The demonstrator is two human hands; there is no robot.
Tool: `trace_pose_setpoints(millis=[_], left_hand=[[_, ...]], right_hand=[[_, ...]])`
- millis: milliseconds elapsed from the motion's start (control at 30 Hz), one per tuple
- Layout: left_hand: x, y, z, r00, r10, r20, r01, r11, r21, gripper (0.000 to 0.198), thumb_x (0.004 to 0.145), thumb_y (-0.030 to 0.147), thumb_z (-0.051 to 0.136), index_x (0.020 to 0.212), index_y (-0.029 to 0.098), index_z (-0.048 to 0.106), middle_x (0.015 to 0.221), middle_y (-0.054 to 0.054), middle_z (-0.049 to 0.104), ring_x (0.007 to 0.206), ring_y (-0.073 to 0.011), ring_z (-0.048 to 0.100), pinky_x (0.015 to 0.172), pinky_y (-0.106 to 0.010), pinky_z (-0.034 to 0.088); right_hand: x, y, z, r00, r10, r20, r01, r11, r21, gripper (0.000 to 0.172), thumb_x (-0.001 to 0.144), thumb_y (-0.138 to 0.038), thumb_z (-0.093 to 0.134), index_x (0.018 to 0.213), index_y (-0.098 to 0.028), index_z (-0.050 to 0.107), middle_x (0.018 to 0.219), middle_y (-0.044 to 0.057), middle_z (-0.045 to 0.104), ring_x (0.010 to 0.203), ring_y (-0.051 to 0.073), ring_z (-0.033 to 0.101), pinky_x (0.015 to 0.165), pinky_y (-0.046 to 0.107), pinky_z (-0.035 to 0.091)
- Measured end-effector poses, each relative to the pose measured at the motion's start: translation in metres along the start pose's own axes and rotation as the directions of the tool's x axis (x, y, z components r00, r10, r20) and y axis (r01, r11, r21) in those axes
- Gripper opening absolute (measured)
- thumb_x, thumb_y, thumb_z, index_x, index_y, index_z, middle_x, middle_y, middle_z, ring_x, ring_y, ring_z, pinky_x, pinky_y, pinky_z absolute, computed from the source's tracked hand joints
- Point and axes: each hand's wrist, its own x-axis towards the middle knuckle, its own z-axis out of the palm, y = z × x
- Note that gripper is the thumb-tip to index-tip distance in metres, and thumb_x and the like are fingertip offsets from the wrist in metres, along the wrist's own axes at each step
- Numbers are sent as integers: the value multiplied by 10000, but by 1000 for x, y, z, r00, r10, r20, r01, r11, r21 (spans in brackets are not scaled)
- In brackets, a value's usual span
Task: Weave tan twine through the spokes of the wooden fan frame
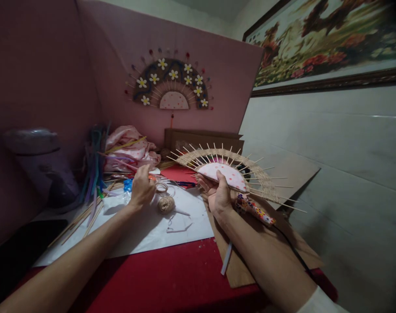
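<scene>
My right hand (219,195) grips a half-round fan (222,173) by its pink dotted fabric centre, thumb on top. Thin sticks radiate from that centre, and a band of twine is woven through them. Over the white sheet, my left hand (142,187) is closed with its fingers curled away from me; what they hold, if anything, is hidden. Something orange shows just beside those fingers. Close to that hand lie a ball of twine (166,204) and a blue plastic piece (128,185). A flower-patterned glue gun (255,209) rests beneath my right wrist.
A finished-looking flowered fan (173,84) hangs on the pink board. Left are loose sticks (84,215), pipe cleaners (95,161) and a tumbler (41,169). Dotted fabric (129,143) is heaped behind. A glue stick (226,258) lies on brown cardboard (240,271); a cord runs right.
</scene>
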Motion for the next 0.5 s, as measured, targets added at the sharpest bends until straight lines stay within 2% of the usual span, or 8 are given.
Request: trace_pose_setpoints(millis=[67,100,167,233,300,333,400,500], left_hand=[[-4,10,-6,980,63,188,-73,996,49,297,716,155,395,883,170,640,915,-70,612,859,-193,545,789,-329,415],[-6,15,-8,939,69,336,-83,996,29,284,729,186,409,874,190,653,853,-49,631,791,-177,557,742,-309,424],[-9,23,-14,746,138,651,-137,989,-53,264,726,264,464,889,212,665,804,-31,640,716,-157,557,664,-269,422],[-11,28,-17,525,216,823,-231,967,-106,291,642,351,590,894,231,671,821,-29,628,743,-170,546,655,-261,409],[-12,28,-18,438,236,867,-232,962,-145,345,551,345,668,878,235,672,830,-27,612,765,-181,535,662,-264,403],[-11,28,-18,440,217,871,-172,973,-155,353,543,335,676,879,227,667,809,-24,608,742,-174,533,647,-262,404],[-6,26,-16,514,107,851,82,981,-174,343,601,362,643,900,194,641,700,-13,589,620,-140,520,565,-248,402],[8,28,-16,719,-110,686,496,773,-396,342,742,471,495,797,147,591,568,0,502,489,-103,472,477,-238,398]], right_hand=[[0,0,0,1000,-9,-5,9,1000,-2,245,736,-287,520,888,-96,543,701,90,686,630,177,665,613,273,548],[0,0,-1,1000,-10,-5,10,1000,-3,246,734,-287,523,885,-94,545,705,92,687,635,179,665,615,273,548],[0,0,-1,1000,-11,-7,11,1000,-4,251,729,-289,531,882,-90,548,708,97,687,641,184,666,613,275,548],[0,0,-1,1000,-10,-10,10,1000,-7,255,724,-291,538,879,-89,548,704,98,686,641,187,665,609,275,548],[-1,0,-1,1000,-15,-17,15,1000,-8,251,720,-291,543,873,-92,546,696,94,685,636,184,664,607,274,548],[-1,0,0,1000,-22,-21,21,1000,-7,249,719,-292,544,871,-95,545,694,91,685,633,182,664,608,275,548],[1,-1,-1,999,-36,-33,36,999,-7,258,717,-297,545,880,-98,541,695,84,684,632,177,663,619,278,548],[4,0,-3,996,-55,-66,55,998,-4,299,713,-310,550,928,-103,528,698,75,684,637,176,664,638,287,548]])
